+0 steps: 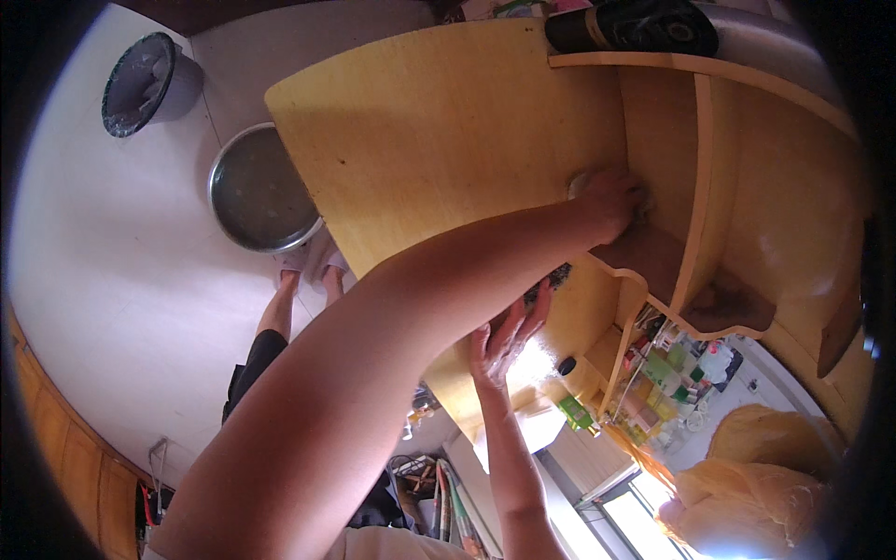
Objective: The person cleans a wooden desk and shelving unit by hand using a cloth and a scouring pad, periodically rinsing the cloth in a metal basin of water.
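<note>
My left arm reaches across to the corner of a yellow wooden desk [420, 121] with a shelf unit. There my left hand [611, 201] is closed over a pale cloth [581, 184], pressed to the wood near the shelf's back panel; the cloth is mostly covered by the fingers. Lower down, partly behind my left forearm, my right hand [509, 336] has its fingers bent against a dark speckled thing [560, 276]. Only an edge of that thing shows, so I cannot make out its kind. A small round black object [567, 366] lies beside a bright reflection on the wood.
A metal basin of murky water [261, 191] stands on the pale floor beside the desk, near my feet. Behind it is a lined waste bin [149, 84]. A black roll [635, 28] rests atop the shelf unit [705, 187]. Orange fabric [747, 495] bulges at the lower right.
</note>
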